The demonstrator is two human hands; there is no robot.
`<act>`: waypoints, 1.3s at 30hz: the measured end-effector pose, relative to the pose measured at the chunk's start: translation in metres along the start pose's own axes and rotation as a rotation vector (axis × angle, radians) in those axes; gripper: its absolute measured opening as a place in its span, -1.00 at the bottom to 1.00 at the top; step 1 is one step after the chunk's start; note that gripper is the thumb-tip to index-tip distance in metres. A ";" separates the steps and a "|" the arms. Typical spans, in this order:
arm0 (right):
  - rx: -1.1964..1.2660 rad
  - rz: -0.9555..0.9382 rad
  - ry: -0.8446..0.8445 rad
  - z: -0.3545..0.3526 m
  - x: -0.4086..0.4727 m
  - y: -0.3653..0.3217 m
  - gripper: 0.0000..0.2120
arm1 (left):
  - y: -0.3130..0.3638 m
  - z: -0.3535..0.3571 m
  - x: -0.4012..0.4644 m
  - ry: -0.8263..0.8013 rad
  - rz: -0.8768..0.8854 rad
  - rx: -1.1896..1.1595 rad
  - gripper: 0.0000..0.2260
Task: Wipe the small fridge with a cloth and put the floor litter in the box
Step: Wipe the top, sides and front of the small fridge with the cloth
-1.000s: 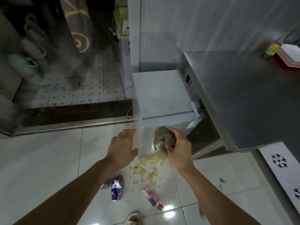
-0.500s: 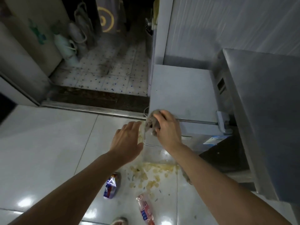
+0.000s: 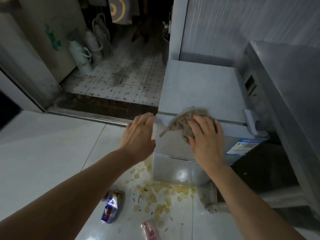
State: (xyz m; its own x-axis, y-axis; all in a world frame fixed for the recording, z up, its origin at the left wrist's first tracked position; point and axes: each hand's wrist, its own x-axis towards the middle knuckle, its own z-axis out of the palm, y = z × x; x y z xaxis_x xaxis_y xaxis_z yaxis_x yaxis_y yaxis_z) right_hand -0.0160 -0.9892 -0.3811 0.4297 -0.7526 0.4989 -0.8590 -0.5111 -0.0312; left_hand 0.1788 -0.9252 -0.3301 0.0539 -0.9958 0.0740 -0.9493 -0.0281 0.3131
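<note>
Biggest thing here is the shiny white tiled floor, running up to a metal threshold strip and a darker doorway with spotted tiles behind it. On the right there's a big steel counter and, tucked right against its left side, the small fridge, pale grey with a flat top and a blue sticker on the front near the right edge.

The right hand is pressed flat, fingers spread, on a crumpled grey-brown cloth, which sits right on the front top edge of the fridge where the top meets the door. So it's more pushing down on the cloth than gripping it. A loose tail of the cloth hangs off to the left, over the door.

The left hand is open and empty, fingers out together, just beside the fridge's front left corner. Can't tell whether it's actually touching it.

Down on the floor in front of the fridge there's a spread of pale yellow crumbs or chips, some right up against the base. Just left of that is a crumpled blue and red snack wrapper, and a pinkish wrapper near the bottom edge, partly cut off. Back in the doorway a few white jugs stand by the wall, a bit blurry.
</note>
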 end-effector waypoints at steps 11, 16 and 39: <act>0.027 -0.025 0.206 0.032 0.020 -0.047 -0.68 | -0.024 0.055 0.019 0.400 0.183 -0.138 -0.58; -0.083 -0.080 0.228 0.035 0.005 -0.008 -0.65 | -0.025 0.073 0.027 0.609 0.248 -0.132 -0.67; -0.179 0.061 0.726 0.048 -0.053 0.098 -0.62 | 0.062 0.140 0.051 0.862 0.477 0.125 -0.68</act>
State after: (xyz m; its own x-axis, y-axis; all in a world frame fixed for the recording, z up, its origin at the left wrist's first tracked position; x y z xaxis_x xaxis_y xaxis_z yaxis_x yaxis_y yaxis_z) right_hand -0.1090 -1.0195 -0.4523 0.1411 -0.2825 0.9488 -0.9343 -0.3550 0.0332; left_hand 0.0791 -0.9898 -0.4398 -0.1823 -0.5031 0.8447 -0.9534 0.3005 -0.0268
